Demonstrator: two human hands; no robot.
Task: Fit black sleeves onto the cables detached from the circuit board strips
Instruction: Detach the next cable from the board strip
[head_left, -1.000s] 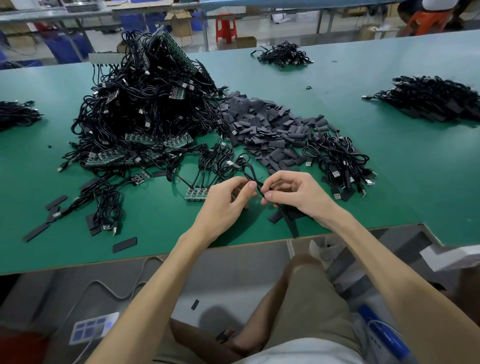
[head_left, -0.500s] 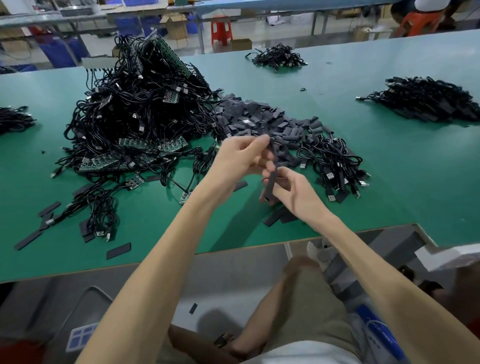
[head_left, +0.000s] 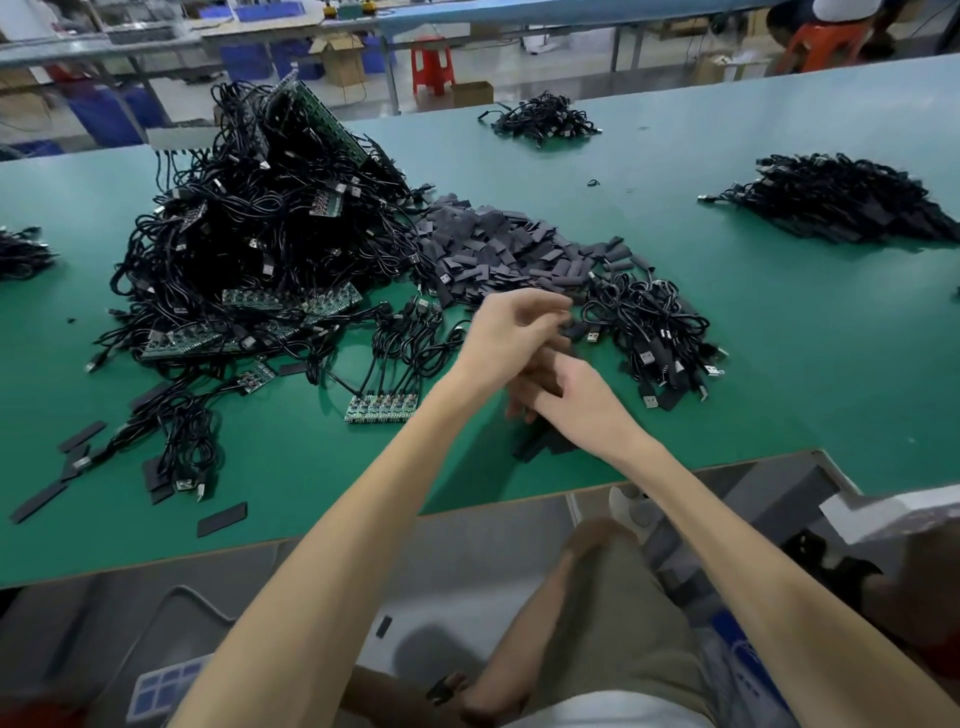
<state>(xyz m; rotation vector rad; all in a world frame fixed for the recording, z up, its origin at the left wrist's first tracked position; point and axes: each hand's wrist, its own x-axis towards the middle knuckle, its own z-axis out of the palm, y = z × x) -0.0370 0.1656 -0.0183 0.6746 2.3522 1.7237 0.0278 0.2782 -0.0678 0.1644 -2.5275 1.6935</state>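
A seated worker raises both hands above a green table (head_left: 810, 332), the left hand (head_left: 511, 327) curled over the right hand (head_left: 571, 397); motion blur hides whether either grips anything. Just beyond the fingers lies the heap of black sleeves (head_left: 498, 244), with a bundle of detached cables (head_left: 654, 327) beside it on the right. To the left, a tall tangle of cables (head_left: 244, 228) covers the circuit board strips (head_left: 291, 300).
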